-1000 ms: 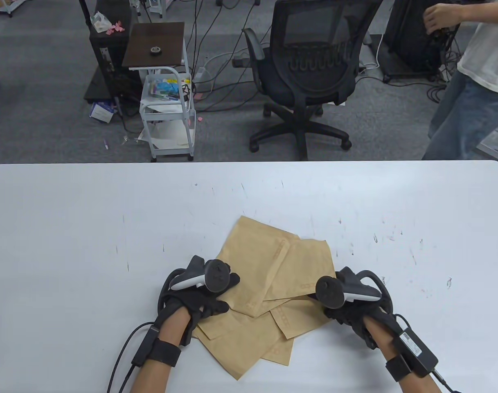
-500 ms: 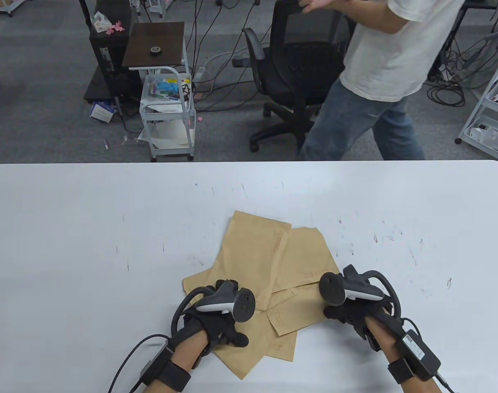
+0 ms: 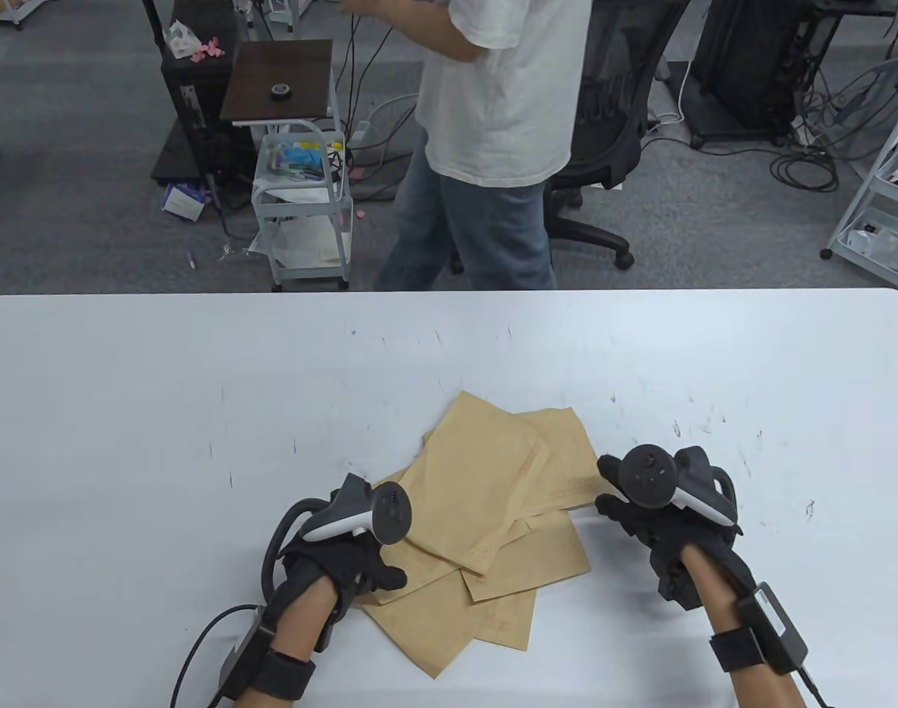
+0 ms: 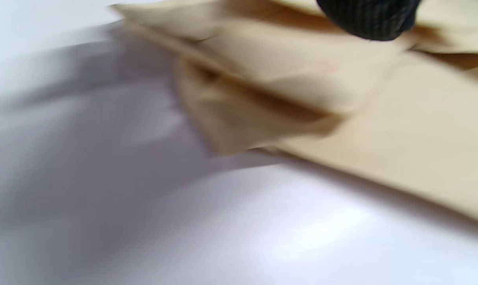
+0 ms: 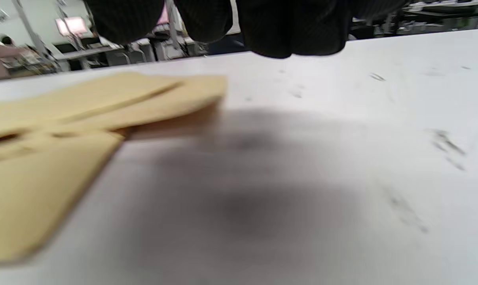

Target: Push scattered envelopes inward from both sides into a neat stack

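I work at a scuffed white table (image 3: 161,413); beyond it are grey carpet, a black office chair (image 3: 611,110) and a passer-by in a white shirt (image 3: 500,88). The tan paper envelopes (image 3: 485,516) lie fanned and overlapping near the front edge. My left hand (image 3: 345,564) presses their left side; my right hand (image 3: 655,516) touches their right corner. Trackers hide my fingers, so I cannot tell either grip.

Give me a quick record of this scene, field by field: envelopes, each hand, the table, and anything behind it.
envelopes: brown envelopes fanned, overlapping, not squared
left hand: left hand rests on the pile's left edge
right hand: right hand at the pile's right edge; contact unclear
table: white table, scuffed
background: person in white T-shirt, office chair, white cart
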Action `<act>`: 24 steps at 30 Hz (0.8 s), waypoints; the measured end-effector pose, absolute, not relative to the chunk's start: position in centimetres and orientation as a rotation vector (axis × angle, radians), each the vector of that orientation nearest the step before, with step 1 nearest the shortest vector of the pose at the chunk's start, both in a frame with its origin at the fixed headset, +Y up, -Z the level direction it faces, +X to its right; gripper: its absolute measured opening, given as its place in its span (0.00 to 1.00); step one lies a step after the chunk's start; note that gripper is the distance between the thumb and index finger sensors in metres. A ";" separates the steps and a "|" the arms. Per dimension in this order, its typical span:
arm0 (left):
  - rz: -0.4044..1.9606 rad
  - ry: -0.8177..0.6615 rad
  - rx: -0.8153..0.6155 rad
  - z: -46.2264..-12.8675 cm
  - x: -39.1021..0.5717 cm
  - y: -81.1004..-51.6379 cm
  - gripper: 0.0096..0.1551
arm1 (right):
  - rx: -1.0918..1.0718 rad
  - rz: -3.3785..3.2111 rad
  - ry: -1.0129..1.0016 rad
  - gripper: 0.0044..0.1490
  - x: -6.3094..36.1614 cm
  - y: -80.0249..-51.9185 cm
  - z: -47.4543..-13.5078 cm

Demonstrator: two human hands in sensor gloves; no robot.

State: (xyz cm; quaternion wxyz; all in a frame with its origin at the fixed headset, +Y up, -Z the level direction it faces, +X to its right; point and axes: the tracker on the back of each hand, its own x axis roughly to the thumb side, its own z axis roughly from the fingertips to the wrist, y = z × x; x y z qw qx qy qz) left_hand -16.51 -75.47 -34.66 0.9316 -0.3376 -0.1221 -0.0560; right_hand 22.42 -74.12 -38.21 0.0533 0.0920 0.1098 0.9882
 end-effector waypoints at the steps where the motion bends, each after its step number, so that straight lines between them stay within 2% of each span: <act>1: -0.131 -0.229 -0.700 -34.8 -16.9 -76.1 0.61 | 0.295 3.030 0.409 0.45 22.3 -74.9 -38.4; 2: -0.154 -0.227 -0.715 -35.2 -17.4 -77.2 0.60 | 0.329 3.071 0.509 0.46 22.0 -76.1 -38.4; 4: -0.122 -0.276 -0.699 -35.6 -17.7 -78.2 0.58 | 0.431 3.141 0.544 0.48 20.7 -77.8 -37.7; 6: -0.050 -0.300 -0.614 -35.8 -17.4 -78.1 0.56 | 0.474 3.204 0.494 0.46 19.7 -77.6 -37.2; 8: -0.041 -0.319 -0.565 -35.8 -16.7 -78.3 0.54 | 0.631 3.152 0.493 0.45 18.2 -77.3 -36.5; 11: -0.091 -0.336 -0.554 -35.7 -15.9 -78.6 0.54 | 0.631 3.088 0.485 0.47 16.2 -77.5 -35.8; 15: -0.085 -0.338 -0.567 -35.7 -16.4 -78.2 0.54 | 0.796 3.056 0.546 0.44 16.4 -76.0 -35.9; 18: -0.063 -0.275 -0.620 -35.4 -17.1 -76.8 0.56 | 0.689 2.988 0.421 0.37 17.9 -73.9 -36.2; 20: -0.015 -0.262 -0.588 -34.9 -17.0 -75.2 0.57 | 0.607 2.957 0.384 0.35 18.9 -72.3 -36.9; 22: 0.039 -0.299 -0.543 -34.2 -15.9 -73.9 0.60 | 0.523 2.956 0.285 0.35 19.0 -71.3 -37.9; 24: 0.050 -0.412 -0.519 -33.0 -13.5 -73.4 0.65 | 0.452 2.993 0.211 0.39 18.0 -70.8 -39.5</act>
